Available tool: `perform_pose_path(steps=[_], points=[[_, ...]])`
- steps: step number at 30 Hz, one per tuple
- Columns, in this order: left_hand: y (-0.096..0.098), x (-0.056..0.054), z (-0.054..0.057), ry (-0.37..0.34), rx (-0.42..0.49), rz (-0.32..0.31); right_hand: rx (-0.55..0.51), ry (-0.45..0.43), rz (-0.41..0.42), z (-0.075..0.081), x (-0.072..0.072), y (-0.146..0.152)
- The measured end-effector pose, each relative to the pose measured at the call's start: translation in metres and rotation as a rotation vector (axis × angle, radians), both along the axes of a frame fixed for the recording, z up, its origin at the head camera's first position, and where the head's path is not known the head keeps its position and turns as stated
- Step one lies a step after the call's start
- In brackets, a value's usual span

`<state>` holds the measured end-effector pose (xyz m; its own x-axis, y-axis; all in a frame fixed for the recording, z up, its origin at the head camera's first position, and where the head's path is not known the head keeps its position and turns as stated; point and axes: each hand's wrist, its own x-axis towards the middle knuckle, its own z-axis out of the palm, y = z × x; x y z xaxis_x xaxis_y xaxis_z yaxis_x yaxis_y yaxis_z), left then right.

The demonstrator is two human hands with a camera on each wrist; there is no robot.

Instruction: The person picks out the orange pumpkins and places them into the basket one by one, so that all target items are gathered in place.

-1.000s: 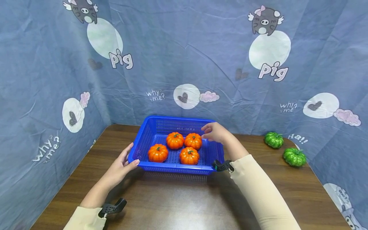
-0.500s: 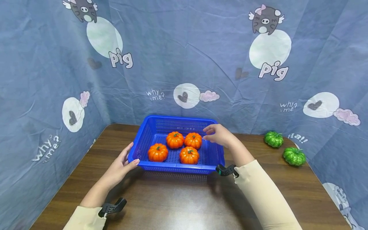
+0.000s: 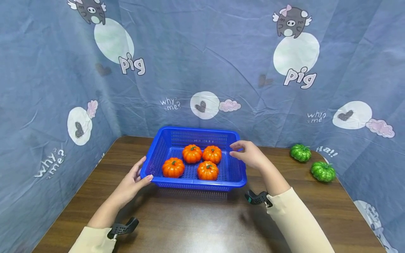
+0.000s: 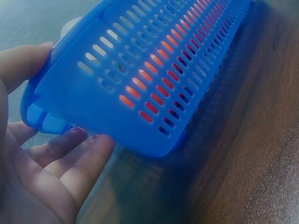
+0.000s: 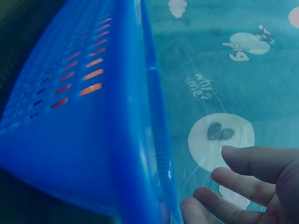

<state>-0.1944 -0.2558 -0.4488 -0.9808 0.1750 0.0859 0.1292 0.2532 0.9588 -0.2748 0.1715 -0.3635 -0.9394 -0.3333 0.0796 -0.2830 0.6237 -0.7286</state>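
Note:
A blue plastic basket (image 3: 196, 183) with slotted walls stands on the table. Several small orange pumpkins (image 3: 173, 168) lie inside it, all toward its middle and left. My left hand (image 3: 130, 186) holds the basket's front left corner; in the left wrist view the thumb (image 4: 28, 63) is on the rim and the fingers reach the outer wall. Over the basket's right rim hovers my right hand (image 3: 250, 154), fingers loosely bent and nothing between them. Seen from the right wrist, its fingertips are close to the blue rim (image 5: 133, 140); contact cannot be told.
Two green pumpkins (image 3: 323, 172) sit at the back right of the wooden table (image 3: 196, 218), near its edge. A blue printed cloth (image 3: 177, 52) hangs behind the table and along its sides.
My right hand has moved right and slightly nearer to me, from above the basket's inside to its right rim. My left hand, the basket and the pumpkins have stayed in place.

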Motion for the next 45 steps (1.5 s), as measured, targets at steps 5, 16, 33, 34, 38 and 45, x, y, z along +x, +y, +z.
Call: perform_pose_path(steps=[5, 16, 33, 34, 38, 45], points=[[0.0, -0.001, -0.002, 0.014, 0.031, -0.01, 0.007, 0.029, -0.034, -0.003, 0.008, 0.005], [0.001, -0.002, -0.002, -0.002, 0.051, -0.001, -0.053, 0.089, -0.115, -0.012, 0.028, 0.016], [0.0, 0.004, 0.007, 0.044, -0.047, 0.046, -0.042, 0.26, -0.206, -0.024, 0.061, 0.052], [0.0, 0.004, 0.007, 0.053, -0.052, 0.048, -0.038, 0.266, -0.216, -0.024, 0.062, 0.055], [0.001, 0.005, 0.008, 0.087, -0.092, 0.061, -0.024, 0.294, -0.245, -0.026, 0.066, 0.066], [-0.002, 0.01, 0.013, 0.12, -0.211, 0.123, 0.034, 0.34, -0.284, -0.031, 0.076, 0.087]])
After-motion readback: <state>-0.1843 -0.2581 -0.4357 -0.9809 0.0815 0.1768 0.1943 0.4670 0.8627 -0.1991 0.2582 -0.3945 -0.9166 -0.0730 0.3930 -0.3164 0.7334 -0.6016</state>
